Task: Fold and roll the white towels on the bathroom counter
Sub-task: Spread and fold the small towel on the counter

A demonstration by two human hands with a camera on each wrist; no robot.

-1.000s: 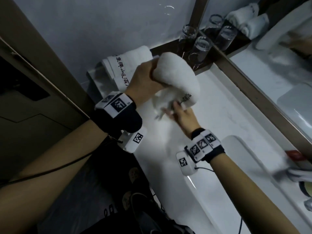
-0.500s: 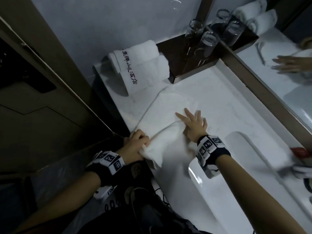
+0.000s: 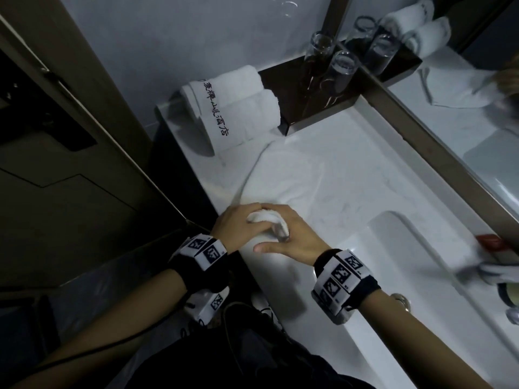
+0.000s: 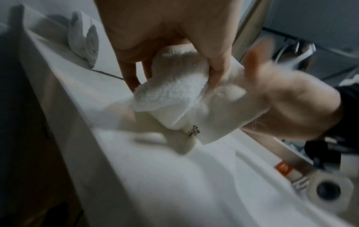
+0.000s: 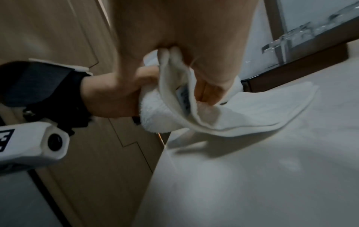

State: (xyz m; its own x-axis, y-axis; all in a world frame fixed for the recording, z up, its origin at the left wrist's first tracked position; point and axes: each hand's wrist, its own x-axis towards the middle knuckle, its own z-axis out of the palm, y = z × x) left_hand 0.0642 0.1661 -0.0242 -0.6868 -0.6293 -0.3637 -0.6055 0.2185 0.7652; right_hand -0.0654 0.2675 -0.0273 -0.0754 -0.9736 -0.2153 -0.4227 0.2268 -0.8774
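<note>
Rolling under way at the near end of the white towel (image 3: 297,175), spread flat on the bathroom counter (image 3: 351,197) ahead of the hands. Best done with both ends of the roll (image 3: 266,220) kept level, turned tight and even toward the finished rolled towels (image 3: 238,108) by the wall. Left hand (image 3: 238,228) curled round the roll's left end, fingers clamped on terry. Right hand (image 3: 297,237) gripping the right end, thumb stretched out along the counter.

White terry towel (image 3: 295,178) on white marbled counter (image 3: 351,169); rolled white towels (image 3: 238,108) lettered in black; black-and-white patterned wristbands (image 3: 341,276).
</note>
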